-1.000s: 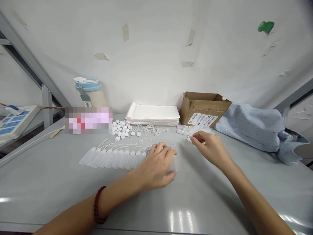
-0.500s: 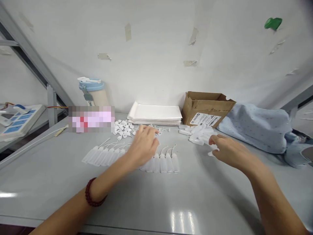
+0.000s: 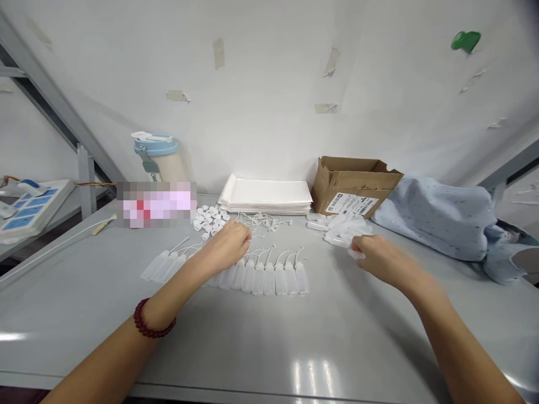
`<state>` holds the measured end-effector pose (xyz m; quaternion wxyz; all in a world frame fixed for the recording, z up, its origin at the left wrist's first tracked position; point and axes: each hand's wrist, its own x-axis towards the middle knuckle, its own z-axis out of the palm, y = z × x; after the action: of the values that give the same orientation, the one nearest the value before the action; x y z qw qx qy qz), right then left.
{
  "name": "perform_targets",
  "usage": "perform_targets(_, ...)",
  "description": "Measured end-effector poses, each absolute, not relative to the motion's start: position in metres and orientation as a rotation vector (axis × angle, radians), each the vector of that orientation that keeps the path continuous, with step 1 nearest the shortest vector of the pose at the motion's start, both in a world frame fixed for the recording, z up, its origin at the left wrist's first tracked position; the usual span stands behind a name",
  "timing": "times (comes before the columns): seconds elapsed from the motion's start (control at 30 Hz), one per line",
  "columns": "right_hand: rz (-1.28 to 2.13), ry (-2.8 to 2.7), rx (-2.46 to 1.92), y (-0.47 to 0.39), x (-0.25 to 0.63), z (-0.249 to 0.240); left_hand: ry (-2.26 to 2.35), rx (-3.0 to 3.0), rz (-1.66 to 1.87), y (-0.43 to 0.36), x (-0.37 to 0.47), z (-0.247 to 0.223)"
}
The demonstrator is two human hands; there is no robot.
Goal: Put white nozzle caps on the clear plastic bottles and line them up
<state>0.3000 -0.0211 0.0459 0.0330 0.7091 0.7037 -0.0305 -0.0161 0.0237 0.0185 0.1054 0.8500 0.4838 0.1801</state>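
My left hand (image 3: 227,247) is closed in a pinch above the row of small translucent bottles, and a thin white tube (image 3: 257,237) sticks out from its fingertips. My right hand (image 3: 381,255) has its fingers closed on a translucent plastic bottle (image 3: 356,254), mostly hidden under the fingers. That hand is at the near edge of a heap of loose bottles (image 3: 343,224). Bottles with tubes (image 3: 269,278) lie side by side across the table, some covered by my left forearm. Behind my left hand are a tangle of white tubes (image 3: 269,221) and a pile of white caps (image 3: 210,219).
A stack of white padded envelopes (image 3: 265,196) and an open cardboard box (image 3: 357,188) stand by the wall. Light blue fabric (image 3: 438,219) lies at right. On the left are a blue-lidded tumbler (image 3: 162,154), a blurred pink item (image 3: 158,206) and a white cable (image 3: 54,247).
My left hand has drawn back and left from the tangle with a thin tube in its fingers. My right hand has moved slightly left and closed on a bottle.
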Motion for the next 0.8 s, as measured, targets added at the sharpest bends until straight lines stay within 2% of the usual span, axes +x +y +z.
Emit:
perform_targets(0.1, -0.153, 2.435, 2.167, -0.023, 0.287, 0.048, 1.403, 2.500, 0.620, 0.021, -0.011, 0.021)
perform_targets(0.2, -0.423, 2.908, 2.071, -0.030, 0.266, 0.047, 1.337, 2.432, 0.781, 0.011, 0.000, 0.028)
perform_targets(0.37, -0.829, 3.166, 1.836, -0.044, 0.236, 0.040, 1.070, 2.149, 1.117, -0.013, 0.025, 0.033)
perform_targets(0.8, -0.878, 3.238, 1.916, -0.050, 0.229, 0.030, 0.789, 2.396, 1.283, -0.024, 0.036, 0.017)
